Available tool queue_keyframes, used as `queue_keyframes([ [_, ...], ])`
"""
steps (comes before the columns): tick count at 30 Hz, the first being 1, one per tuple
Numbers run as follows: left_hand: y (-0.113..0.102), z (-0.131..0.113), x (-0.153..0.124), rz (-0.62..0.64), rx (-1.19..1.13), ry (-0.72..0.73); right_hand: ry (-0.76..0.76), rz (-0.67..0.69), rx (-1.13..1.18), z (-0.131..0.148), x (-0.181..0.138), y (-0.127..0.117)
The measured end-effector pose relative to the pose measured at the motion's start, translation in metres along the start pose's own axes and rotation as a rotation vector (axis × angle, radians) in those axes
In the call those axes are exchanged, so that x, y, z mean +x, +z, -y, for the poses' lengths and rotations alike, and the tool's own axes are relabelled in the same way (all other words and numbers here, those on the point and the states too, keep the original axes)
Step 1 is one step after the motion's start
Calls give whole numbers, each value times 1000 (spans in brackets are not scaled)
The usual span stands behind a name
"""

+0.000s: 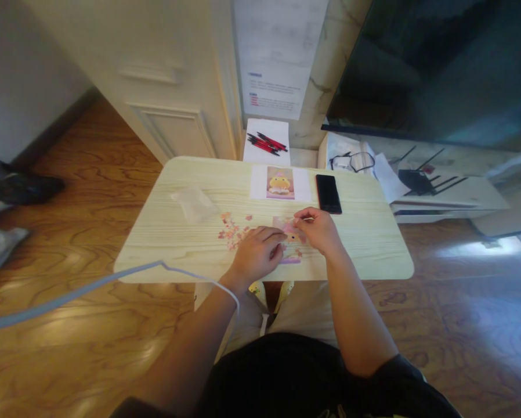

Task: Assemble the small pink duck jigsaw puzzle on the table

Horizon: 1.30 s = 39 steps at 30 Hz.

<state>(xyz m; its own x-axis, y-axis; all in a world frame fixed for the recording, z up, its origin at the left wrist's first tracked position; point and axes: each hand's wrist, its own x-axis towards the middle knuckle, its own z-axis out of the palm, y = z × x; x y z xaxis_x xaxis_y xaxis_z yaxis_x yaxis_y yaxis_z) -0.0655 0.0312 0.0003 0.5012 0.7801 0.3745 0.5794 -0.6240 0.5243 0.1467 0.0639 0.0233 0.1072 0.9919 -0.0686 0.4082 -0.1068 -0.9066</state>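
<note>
A partly assembled jigsaw puzzle (290, 260) in pink and purple lies near the front edge of the table, partly covered by my hands. My left hand (260, 251) rests at its left side with fingers curled and thumb drawn in; whatever is under the fingertips is hidden. From the right, my right hand (320, 230) reaches over the puzzle's upper part, thumb and forefinger pinched together. Anything between them is too small to name. Loose puzzle pieces (230, 232) are scattered left of my left hand. Behind the puzzle lies a printed picture (280, 183) of a yellow figure.
A black phone (328, 194) lies at the table's back right, and a clear plastic bag (195, 203) at the left. Several red pens (267, 143) rest on white paper beyond the table (365, 249). A pale cord (112, 278) crosses in front of my left forearm.
</note>
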Motion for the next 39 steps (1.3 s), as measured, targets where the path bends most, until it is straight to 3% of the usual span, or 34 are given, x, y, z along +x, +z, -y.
queue_keyframes([
  [8,4,-2,6,68,30,3,-50,18,-129,1,16,7],
  [17,4,-3,6,95,11,-26,-218,87,-397,1,24,22],
  [29,4,-4,6,99,-1,-42,-288,72,-541,3,31,29],
  [35,3,-4,6,98,-5,-35,-231,75,-656,7,37,38],
  [39,4,-5,6,74,6,-41,-271,77,-614,6,31,29],
])
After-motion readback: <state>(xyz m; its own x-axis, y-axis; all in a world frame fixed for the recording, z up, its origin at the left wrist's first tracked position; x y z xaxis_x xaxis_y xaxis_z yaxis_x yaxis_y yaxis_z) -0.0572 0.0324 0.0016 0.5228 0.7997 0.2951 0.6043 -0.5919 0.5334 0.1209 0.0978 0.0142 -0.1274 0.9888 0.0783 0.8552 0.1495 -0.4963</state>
